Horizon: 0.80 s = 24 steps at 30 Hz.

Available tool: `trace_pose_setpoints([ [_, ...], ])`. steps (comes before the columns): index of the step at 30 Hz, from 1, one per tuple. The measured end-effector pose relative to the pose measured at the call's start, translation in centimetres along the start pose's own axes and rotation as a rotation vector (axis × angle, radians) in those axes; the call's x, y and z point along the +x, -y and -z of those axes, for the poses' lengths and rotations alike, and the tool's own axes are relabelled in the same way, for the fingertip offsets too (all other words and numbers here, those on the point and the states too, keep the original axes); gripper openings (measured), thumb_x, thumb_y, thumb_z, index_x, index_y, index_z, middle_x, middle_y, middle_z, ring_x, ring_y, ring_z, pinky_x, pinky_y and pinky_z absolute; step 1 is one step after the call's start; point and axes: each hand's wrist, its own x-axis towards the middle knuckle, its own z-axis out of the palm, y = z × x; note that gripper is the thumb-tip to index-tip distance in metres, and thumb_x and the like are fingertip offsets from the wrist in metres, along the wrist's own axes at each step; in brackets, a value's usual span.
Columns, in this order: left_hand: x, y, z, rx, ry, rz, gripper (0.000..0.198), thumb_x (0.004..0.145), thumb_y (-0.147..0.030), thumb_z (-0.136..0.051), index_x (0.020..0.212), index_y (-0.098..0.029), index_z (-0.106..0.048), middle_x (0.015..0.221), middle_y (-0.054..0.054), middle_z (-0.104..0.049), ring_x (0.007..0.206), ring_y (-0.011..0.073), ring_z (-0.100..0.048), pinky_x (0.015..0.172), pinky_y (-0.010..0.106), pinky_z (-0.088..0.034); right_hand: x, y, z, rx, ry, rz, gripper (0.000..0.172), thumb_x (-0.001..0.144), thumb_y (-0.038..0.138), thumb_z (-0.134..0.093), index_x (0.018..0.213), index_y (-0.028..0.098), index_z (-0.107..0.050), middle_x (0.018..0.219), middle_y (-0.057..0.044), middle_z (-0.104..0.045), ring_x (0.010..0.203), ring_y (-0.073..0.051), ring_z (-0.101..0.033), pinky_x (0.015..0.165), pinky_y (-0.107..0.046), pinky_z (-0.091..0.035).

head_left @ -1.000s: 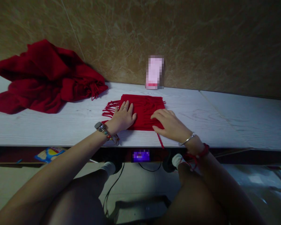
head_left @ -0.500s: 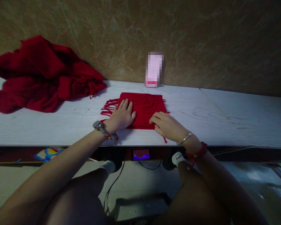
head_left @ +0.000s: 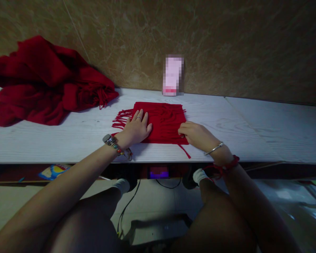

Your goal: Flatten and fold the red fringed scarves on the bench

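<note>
A red fringed scarf (head_left: 163, 119) lies folded into a flat rectangle on the white wood-grain table, with fringe sticking out at its left side and a few strands at its right. My left hand (head_left: 137, 127) rests flat on the scarf's left part, fingers spread. At the right edge, my right hand (head_left: 196, 135) has its fingers curled and pinched together on the scarf's fringe. One loose strand hangs toward the table's front edge, below the right hand.
A crumpled red scarf (head_left: 50, 88) is heaped on the left of the table (head_left: 239, 133), against the brown marbled wall (head_left: 121, 38). A pink blurred object (head_left: 172, 75) leans on the wall. Below the front edge are a blue-yellow packet (head_left: 54, 172) and a small lit screen (head_left: 158, 172).
My right hand has slid to the right along the scarf, to its right edge, and the fringe there lies straighter. My left hand stays flat on the scarf.
</note>
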Motion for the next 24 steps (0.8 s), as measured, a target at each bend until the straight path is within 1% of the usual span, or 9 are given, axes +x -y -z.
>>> trace_pose_setpoints([
  [5,0.1,0.0,0.0,-0.028,0.006,0.003,0.056,0.095,-0.035,-0.024,0.145,-0.008,-0.024,0.153,0.018,-0.019,0.140,0.0304,-0.018,0.108,0.051,-0.030,-1.4,-2.2,0.3,-0.085,0.016,-0.214,0.027,0.075,-0.001,-0.042,0.071,0.018,-0.062,0.077,-0.006,-0.063,0.076,-0.018,-0.055,0.068,-0.028,-0.038],
  [7,0.1,0.0,-0.1,-0.036,-0.003,0.002,0.056,0.095,-0.035,-0.024,0.145,-0.008,-0.025,0.152,0.018,-0.020,0.140,0.0308,-0.018,0.107,0.052,-0.030,-1.8,-2.4,0.6,-0.118,-0.046,-0.295,0.027,0.075,0.000,-0.041,0.070,0.018,-0.061,0.077,-0.007,-0.063,0.077,-0.020,-0.056,0.067,-0.030,-0.038],
  [9,0.0,0.0,-0.1,-0.040,-0.012,0.000,0.056,0.095,-0.034,-0.025,0.144,-0.008,-0.025,0.152,0.018,-0.020,0.140,0.0310,-0.018,0.107,0.052,-0.030,-1.8,-1.8,1.0,-0.099,-0.150,-0.318,0.026,0.076,0.002,-0.041,0.074,0.018,-0.062,0.081,-0.009,-0.064,0.083,-0.022,-0.056,0.070,-0.033,-0.038],
  [11,0.0,0.0,-0.1,-0.035,-0.013,-0.002,0.056,0.095,-0.034,-0.025,0.144,-0.008,-0.026,0.152,0.018,-0.021,0.140,0.0307,-0.019,0.107,0.052,-0.031,-1.4,-0.5,1.0,-0.022,-0.230,-0.242,0.023,0.078,0.006,-0.043,0.082,0.018,-0.063,0.088,-0.009,-0.064,0.089,-0.022,-0.055,0.076,-0.034,-0.039],
  [13,0.0,0.0,0.0,-0.029,-0.012,0.000,0.056,0.094,-0.034,-0.025,0.144,-0.008,-0.026,0.152,0.018,-0.022,0.140,0.0301,-0.019,0.107,0.050,-0.031,-0.7,1.0,0.5,0.061,-0.249,-0.111,0.020,0.081,0.013,-0.047,0.092,0.017,-0.063,0.096,-0.009,-0.063,0.095,-0.023,-0.054,0.081,-0.035,-0.039],
  [14,0.0,0.0,0.0,-0.029,-0.013,0.002,0.056,0.094,-0.034,-0.026,0.144,-0.008,-0.026,0.152,0.018,-0.022,0.140,0.0298,-0.019,0.108,0.050,-0.030,-0.3,1.7,0.1,0.084,-0.243,-0.059,0.022,0.082,0.017,-0.049,0.099,0.017,-0.062,0.102,-0.009,-0.063,0.098,-0.023,-0.053,0.084,-0.035,-0.039],
  [16,0.0,-0.1,0.0,-0.036,-0.019,0.008,0.056,0.094,-0.034,-0.026,0.144,-0.008,-0.027,0.152,0.018,-0.022,0.140,0.0292,-0.019,0.108,0.049,-0.029,0.4,2.6,-0.8,0.083,-0.229,-0.023,0.031,0.083,0.022,-0.052,0.113,0.017,-0.059,0.113,-0.010,-0.061,0.105,-0.024,-0.051,0.087,-0.037,-0.039],
  [19,0.1,0.0,-0.1,-0.049,-0.019,0.009,0.056,0.094,-0.033,-0.027,0.144,-0.007,-0.027,0.152,0.018,-0.022,0.140,0.0298,-0.019,0.108,0.050,-0.030,0.9,2.7,-1.9,0.049,-0.213,-0.043,0.037,0.085,0.021,-0.051,0.121,0.018,-0.057,0.120,-0.011,-0.059,0.106,-0.024,-0.051,0.087,-0.039,-0.040],
  [24,0.1,0.1,-0.2,-0.037,-0.022,-0.003,0.057,0.094,-0.035,-0.026,0.144,-0.008,-0.026,0.152,0.017,-0.021,0.140,0.0297,-0.019,0.108,0.049,-0.030,0.6,1.9,-1.7,-0.016,-0.150,0.021,0.040,0.084,0.008,-0.048,0.121,0.017,-0.058,0.112,-0.010,-0.065,0.101,-0.023,-0.055,0.085,-0.037,-0.042],
])
